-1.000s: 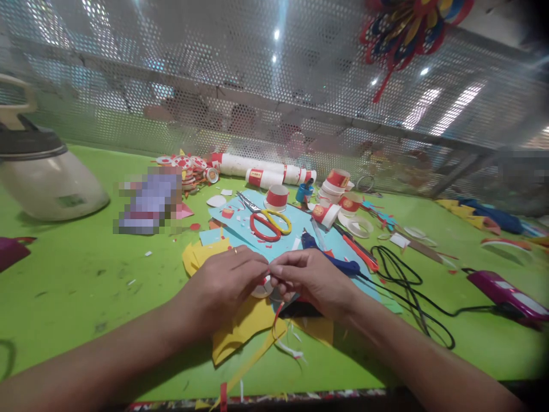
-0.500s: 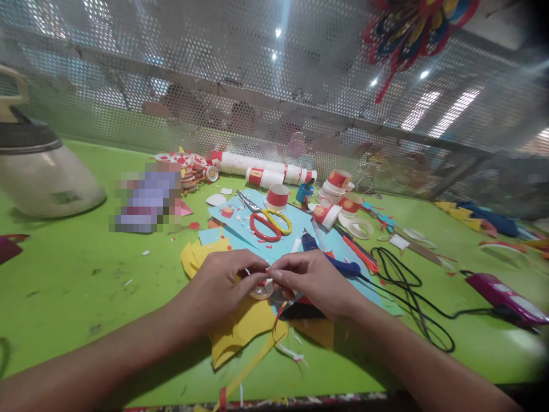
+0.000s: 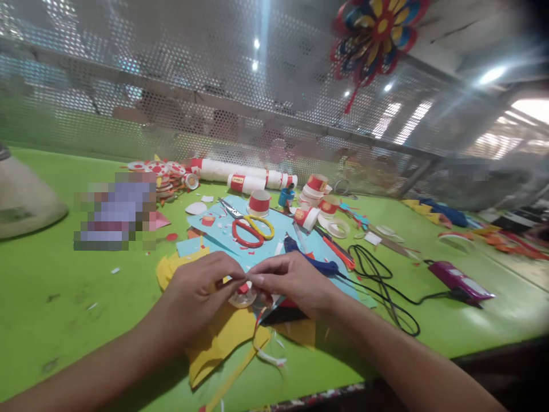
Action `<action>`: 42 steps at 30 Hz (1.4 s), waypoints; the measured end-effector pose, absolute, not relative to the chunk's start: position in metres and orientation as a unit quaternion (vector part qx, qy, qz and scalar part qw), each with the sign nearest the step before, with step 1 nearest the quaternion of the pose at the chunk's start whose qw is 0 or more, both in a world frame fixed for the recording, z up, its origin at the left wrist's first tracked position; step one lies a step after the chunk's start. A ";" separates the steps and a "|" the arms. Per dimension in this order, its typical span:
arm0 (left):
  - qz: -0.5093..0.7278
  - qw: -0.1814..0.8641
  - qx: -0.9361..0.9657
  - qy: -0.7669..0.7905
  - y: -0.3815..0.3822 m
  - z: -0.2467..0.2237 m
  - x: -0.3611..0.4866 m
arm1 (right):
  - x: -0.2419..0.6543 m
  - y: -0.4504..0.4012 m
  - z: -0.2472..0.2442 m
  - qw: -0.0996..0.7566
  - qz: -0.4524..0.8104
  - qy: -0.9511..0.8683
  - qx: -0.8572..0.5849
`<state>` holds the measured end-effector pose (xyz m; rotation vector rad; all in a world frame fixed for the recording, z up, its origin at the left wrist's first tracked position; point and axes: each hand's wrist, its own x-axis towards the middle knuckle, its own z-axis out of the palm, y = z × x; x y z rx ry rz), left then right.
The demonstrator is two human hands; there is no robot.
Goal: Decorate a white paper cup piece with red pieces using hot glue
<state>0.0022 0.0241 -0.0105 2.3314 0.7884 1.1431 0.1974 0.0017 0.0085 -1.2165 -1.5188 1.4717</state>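
My left hand [image 3: 201, 292] and my right hand [image 3: 295, 283] meet over the middle of the table, thumb and fingertips of each pinched together. Whatever lies between the fingertips is too small to make out. Just beneath them shows a round white piece [image 3: 242, 300] with a small red patch on it, partly hidden by my fingers. Yellow paper [image 3: 223, 337] lies under my hands, and light blue paper [image 3: 223, 234] spreads beyond them. Scissors [image 3: 249, 233] with one red and one yellow handle rest on the blue paper. A blue glue gun [image 3: 319, 264] lies beside my right hand.
Red-and-white paper cups [image 3: 259, 202] stand farther back, near a blue bottle [image 3: 286, 197]. To the right are a utility knife [image 3: 343, 252], a black cord [image 3: 364, 286] and a purple power strip [image 3: 461, 280]. A perforated metal screen [image 3: 214, 103] borders the back.
The view has swung to the right, so the table's things sit farther left. My hands stay pinched together, and the red patch beneath them shows more clearly.
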 end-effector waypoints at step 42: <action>0.335 0.417 0.720 0.442 0.050 -0.015 -0.007 | 0.286 -0.007 0.050 0.240 0.373 -0.747 -0.495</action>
